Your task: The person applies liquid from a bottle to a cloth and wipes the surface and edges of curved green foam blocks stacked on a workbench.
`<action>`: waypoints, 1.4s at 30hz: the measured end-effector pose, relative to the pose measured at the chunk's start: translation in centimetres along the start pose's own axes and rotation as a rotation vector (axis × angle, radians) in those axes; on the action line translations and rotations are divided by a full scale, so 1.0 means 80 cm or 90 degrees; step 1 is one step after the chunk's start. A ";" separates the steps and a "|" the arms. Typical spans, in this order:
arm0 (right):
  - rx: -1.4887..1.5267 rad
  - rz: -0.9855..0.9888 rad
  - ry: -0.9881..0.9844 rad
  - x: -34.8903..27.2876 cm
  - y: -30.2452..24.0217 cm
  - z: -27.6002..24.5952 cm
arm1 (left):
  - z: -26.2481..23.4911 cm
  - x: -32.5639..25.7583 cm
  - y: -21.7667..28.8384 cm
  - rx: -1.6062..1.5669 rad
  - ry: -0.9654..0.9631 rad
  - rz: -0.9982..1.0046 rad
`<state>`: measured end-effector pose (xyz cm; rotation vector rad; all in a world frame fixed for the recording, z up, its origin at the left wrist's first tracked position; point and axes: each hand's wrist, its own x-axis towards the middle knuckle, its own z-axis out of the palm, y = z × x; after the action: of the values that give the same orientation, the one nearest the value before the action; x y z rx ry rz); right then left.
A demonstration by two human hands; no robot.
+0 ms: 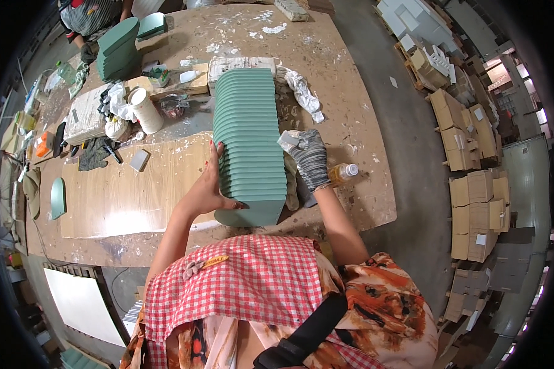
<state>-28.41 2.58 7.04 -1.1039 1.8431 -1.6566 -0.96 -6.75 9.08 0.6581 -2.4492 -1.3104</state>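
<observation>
A long row of thin sea-green boards [250, 138] with rounded ends leans in overlapping layers on the worktable, running away from me. My left hand [204, 192], bare, rests against the left side of the row. Its fingers stretch along the board edges, and its thumb touches the nearest board. To the right of the row, my right hand [311, 158] wears a grey striped knit glove. Closed fingers there grip a small pale grey block [289, 141], apparently a sanding block, beside the boards' right edges.
A bottle of amber liquid [343, 173] stands by my right wrist. Left are a grey block [140, 160], a white cylinder [145, 111], a dark glove [94, 155] and a loose green board [58, 198]. A co-worker's gloved hand [87, 54] is near another green stack [118, 50].
</observation>
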 end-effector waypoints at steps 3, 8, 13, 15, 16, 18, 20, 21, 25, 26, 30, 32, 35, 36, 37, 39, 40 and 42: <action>-0.108 0.002 0.010 0.005 0.002 -0.030 | 0.002 0.001 0.006 -0.022 0.006 0.016; 0.118 0.043 0.035 -0.010 -0.018 0.002 | -0.002 -0.006 0.001 -0.022 0.002 0.005; -0.056 0.052 0.076 -0.006 -0.003 -0.006 | -0.002 -0.004 0.003 -0.024 -0.006 0.004; -0.001 0.037 0.060 -0.003 0.003 -0.004 | -0.003 -0.008 0.001 -0.015 -0.006 0.000; 0.052 0.020 0.047 -0.002 0.000 -0.003 | -0.002 -0.008 0.000 -0.017 -0.005 0.000; 0.098 0.011 0.043 -0.010 0.001 0.002 | -0.002 -0.009 0.001 -0.019 -0.004 0.000; 0.099 0.032 0.021 -0.006 0.011 0.001 | -0.002 -0.008 0.007 -0.009 -0.005 -0.013; 0.013 0.004 0.037 -0.005 0.006 0.004 | -0.001 -0.010 0.004 -0.010 -0.002 -0.017; 0.053 0.016 -0.016 0.009 -0.003 0.000 | 0.012 -0.012 -0.017 -0.076 0.030 0.002; 0.053 0.017 -0.017 0.012 0.000 0.000 | 0.015 -0.012 -0.021 -0.113 0.040 -0.021; -0.065 0.009 -0.120 0.018 -0.028 0.023 | 0.018 -0.014 -0.039 -0.102 0.048 -0.034; -0.182 -0.092 -0.180 0.031 -0.013 0.028 | 0.022 -0.013 -0.042 -0.103 0.063 -0.011; -0.220 -0.169 -0.214 0.033 -0.041 0.064 | 0.021 -0.016 -0.043 -0.111 0.073 -0.015; -0.283 -0.206 -0.232 0.032 -0.054 0.072 | 0.020 -0.016 -0.040 -0.113 0.076 -0.015; -0.307 -0.232 -0.231 0.034 -0.053 0.079 | 0.020 -0.016 -0.037 -0.102 0.074 -0.020; -0.316 -0.240 -0.239 0.038 -0.061 0.097 | 0.019 -0.017 -0.037 -0.093 0.075 -0.028; -0.325 -0.247 -0.245 0.037 -0.066 0.106 | 0.019 -0.018 -0.039 -0.091 0.076 -0.024; -0.323 -0.227 -0.281 0.037 -0.071 0.122 | 0.019 -0.017 -0.039 -0.090 0.078 -0.019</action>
<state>-21.19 -5.66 11.15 -1.9251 1.8770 -0.9856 0.34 -6.48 5.56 0.7189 -2.2358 -1.3960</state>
